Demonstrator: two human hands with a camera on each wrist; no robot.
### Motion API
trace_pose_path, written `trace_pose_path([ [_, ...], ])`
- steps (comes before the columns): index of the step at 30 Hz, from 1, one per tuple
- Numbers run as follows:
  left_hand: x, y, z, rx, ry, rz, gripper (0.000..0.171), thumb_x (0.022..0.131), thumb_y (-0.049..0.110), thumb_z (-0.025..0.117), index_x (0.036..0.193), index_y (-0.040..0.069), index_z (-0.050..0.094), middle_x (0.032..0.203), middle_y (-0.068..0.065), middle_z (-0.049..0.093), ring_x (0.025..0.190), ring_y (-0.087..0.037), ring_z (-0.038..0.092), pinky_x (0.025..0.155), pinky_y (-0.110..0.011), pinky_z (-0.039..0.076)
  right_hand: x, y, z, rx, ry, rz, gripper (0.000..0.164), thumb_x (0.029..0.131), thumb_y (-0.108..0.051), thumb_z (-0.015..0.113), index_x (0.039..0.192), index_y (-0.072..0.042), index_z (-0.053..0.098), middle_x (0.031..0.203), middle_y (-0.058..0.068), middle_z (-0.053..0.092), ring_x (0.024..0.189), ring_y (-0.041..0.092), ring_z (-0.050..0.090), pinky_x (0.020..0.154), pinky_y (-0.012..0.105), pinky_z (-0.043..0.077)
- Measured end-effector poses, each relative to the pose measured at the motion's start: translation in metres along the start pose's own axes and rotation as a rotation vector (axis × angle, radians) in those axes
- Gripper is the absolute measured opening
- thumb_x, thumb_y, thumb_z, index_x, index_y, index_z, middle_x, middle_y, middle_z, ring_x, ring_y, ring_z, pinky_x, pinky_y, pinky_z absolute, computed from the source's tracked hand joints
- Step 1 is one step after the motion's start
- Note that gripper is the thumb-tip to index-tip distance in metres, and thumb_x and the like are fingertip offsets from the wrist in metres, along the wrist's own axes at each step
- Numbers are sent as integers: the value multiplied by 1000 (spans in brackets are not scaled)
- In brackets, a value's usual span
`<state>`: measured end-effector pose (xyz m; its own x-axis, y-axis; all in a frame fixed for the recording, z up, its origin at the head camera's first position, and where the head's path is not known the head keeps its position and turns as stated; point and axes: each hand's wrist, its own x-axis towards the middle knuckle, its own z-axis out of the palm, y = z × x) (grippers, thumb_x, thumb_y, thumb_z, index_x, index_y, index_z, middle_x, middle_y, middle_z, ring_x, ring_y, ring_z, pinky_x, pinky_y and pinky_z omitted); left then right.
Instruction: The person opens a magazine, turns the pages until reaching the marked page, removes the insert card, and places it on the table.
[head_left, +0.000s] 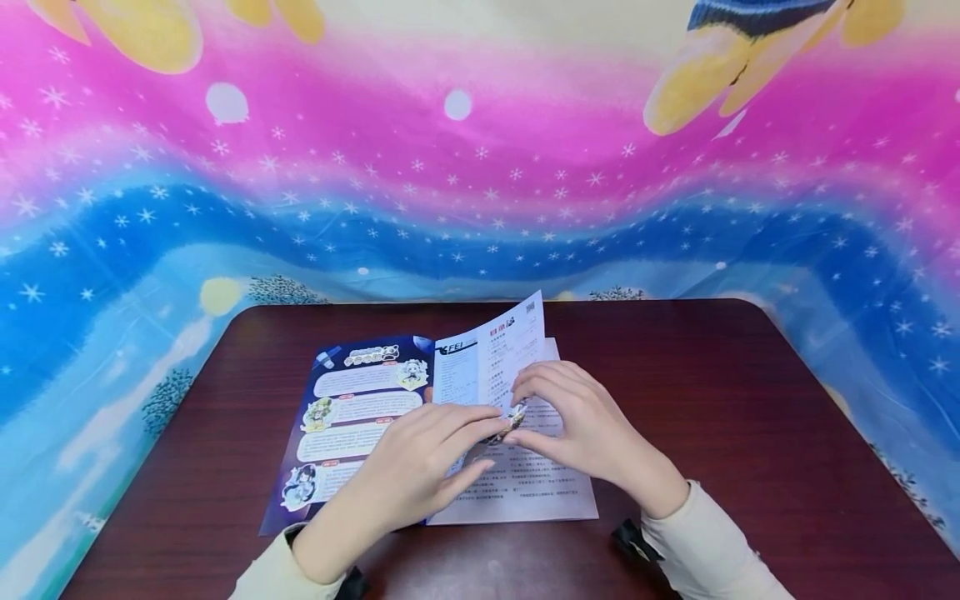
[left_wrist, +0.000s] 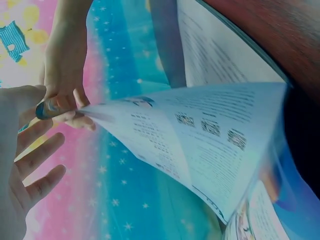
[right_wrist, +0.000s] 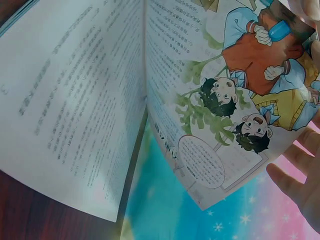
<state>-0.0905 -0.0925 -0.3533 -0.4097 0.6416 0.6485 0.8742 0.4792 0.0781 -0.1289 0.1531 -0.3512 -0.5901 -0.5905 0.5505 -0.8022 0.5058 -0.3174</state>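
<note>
A magazine (head_left: 517,496) lies open on the table, and one printed page (head_left: 512,354) stands lifted from it. My right hand (head_left: 581,429) is curved around the rolled-up edge of that page, which lies between its thumb and fingers. Coming in from the left, my left hand (head_left: 423,458) has its fingers extended to the same rolled edge, its thumb apart from them. The left wrist view shows the left fingers (left_wrist: 42,155) spread beside the rolled paper. An illustration of cartoon children (right_wrist: 260,80) covers the page's other side, with right-hand fingers (right_wrist: 295,165) at its edge.
The dark reddish-brown table (head_left: 697,392) extends around the magazine. A dark blue page (head_left: 360,404) with cartoon figures forms its left side. Behind the table hangs a pink and blue backdrop cloth (head_left: 420,200) with snowflakes.
</note>
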Motion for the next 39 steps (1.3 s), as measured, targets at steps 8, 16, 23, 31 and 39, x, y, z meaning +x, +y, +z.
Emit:
trace_pose_path([
  [8, 6, 1, 2, -21, 42, 25, 32, 106, 24, 48, 129, 9, 65, 125, -1, 66, 109, -12, 64, 91, -25, 53, 4, -4, 0, 5, 10, -10, 35, 90, -52, 68, 101, -19, 66, 107, -7, 64, 114, 14, 57, 103, 33, 39],
  [16, 3, -2, -1, 19, 19, 31, 30, 103, 16, 56, 130, 8, 64, 125, -2, 66, 109, -13, 65, 89, -26, 54, 4, -7, 0, -18, 1, 18, 40, 88, -49, 72, 110, -17, 68, 113, -7, 66, 118, 15, 56, 105, 36, 40],
  [23, -13, -10, -4, 59, 47, -25, 31, 97, 12, 65, 127, 7, 66, 122, -4, 67, 105, -16, 67, 86, -30, 56, -7, -4, -12, -43, 0, 96, 56, 87, -41, 76, 134, -14, 61, 139, 2, 57, 132, 25, 49, 107, 50, 38],
  [31, -46, -22, -14, 111, 107, -184, 36, 107, 28, 44, 123, 8, 69, 119, -4, 69, 103, -20, 68, 80, -37, 58, -30, 9, -16, -84, -50, 167, 54, 86, -39, 77, 133, -16, 63, 139, 1, 58, 131, 24, 50, 106, 50, 39],
  [39, -81, -29, -29, 180, 97, -336, 45, 107, 40, 40, 121, 10, 71, 117, -3, 69, 104, -22, 67, 79, -42, 57, -55, 20, -8, -141, -164, 222, 53, 85, -43, 76, 130, -16, 65, 136, 0, 60, 127, 23, 53, 105, 50, 40],
])
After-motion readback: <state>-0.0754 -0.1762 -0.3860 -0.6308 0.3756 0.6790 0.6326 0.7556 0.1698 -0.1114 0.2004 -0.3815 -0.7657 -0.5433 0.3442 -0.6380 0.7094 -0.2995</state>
